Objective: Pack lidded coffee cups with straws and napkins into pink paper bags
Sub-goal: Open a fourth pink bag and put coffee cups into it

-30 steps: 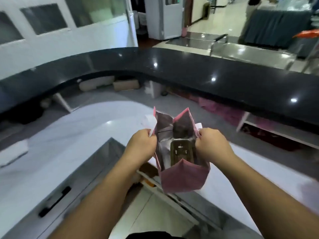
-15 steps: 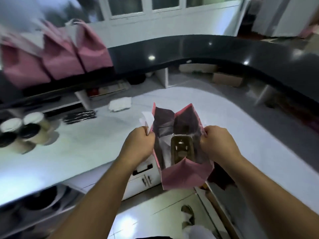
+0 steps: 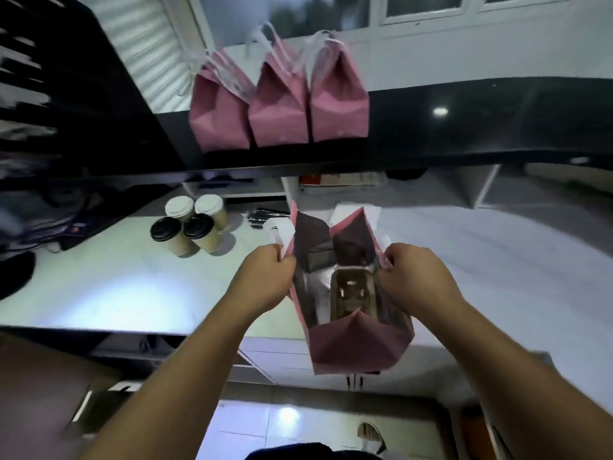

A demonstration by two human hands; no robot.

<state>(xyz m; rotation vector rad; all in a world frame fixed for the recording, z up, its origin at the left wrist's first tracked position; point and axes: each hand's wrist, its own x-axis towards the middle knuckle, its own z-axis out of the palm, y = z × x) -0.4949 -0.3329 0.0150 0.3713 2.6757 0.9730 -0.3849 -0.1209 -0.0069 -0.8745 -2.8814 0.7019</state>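
both hands, left hand (image 3: 265,277) and right hand (image 3: 414,277), fingers pinching the open pink bag (image 3: 358,346) by its rims, next wants a lidded cup (image 3: 199,232) from the worktop (image 3: 99,287).

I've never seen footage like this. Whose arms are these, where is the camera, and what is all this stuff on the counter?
No machine here: these are a person's two bare arms, filmed by a wide-angle camera worn on the head, looking forward and down. The left hand and right hand each grip one side of an open pink paper bag and hold it up off the white counter. Something brown, probably a cardboard insert, sits at the bag's bottom. On the counter stand four lidded coffee cups, two with white lids and two with black. Three more pink bags stand in a row on the dark upper ledge.
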